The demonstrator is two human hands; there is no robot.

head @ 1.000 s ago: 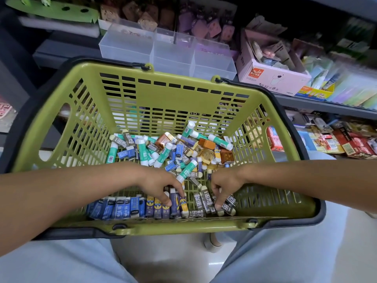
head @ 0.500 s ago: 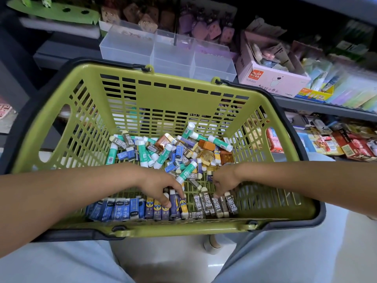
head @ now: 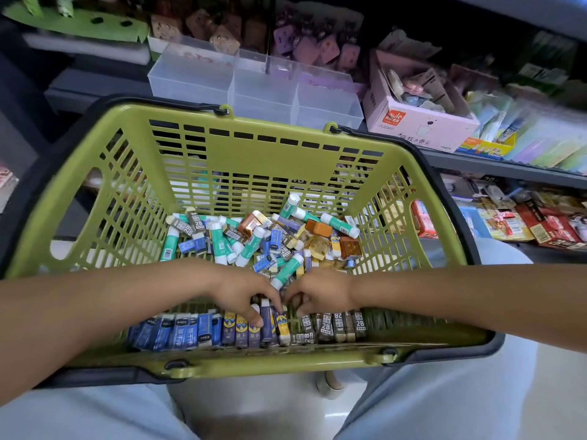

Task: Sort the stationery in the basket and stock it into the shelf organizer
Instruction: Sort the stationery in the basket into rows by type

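A green basket (head: pixel 270 154) rests on my lap. A loose pile of teal glue sticks (head: pixel 219 241), blue erasers and amber blocks (head: pixel 349 247) lies in its middle. Along the near wall stands a sorted row: blue erasers (head: pixel 178 331) on the left, purple and yellow erasers (head: pixel 241 331) in the middle, grey 2B erasers (head: pixel 336 325) on the right. My left hand (head: pixel 244 293) pinches a purple eraser (head: pixel 266 315) in that row. My right hand (head: pixel 320 292) hovers curled just left of the grey erasers; its fingertips hide what they touch. The clear shelf organizer (head: pixel 254 87) stands behind the basket.
A pink carton (head: pixel 419 122) of small items sits right of the organizer. Coloured packets (head: pixel 546 144) fill the shelf further right, and red and yellow packs (head: pixel 546 227) fill the shelf below. Brown and purple blocks (head: pixel 222 33) stand behind the organizer.
My right hand has let go of the grey 2B erasers, now standing in the row, and moved left until it nearly meets my left hand. The left hand has stayed on the purple erasers.
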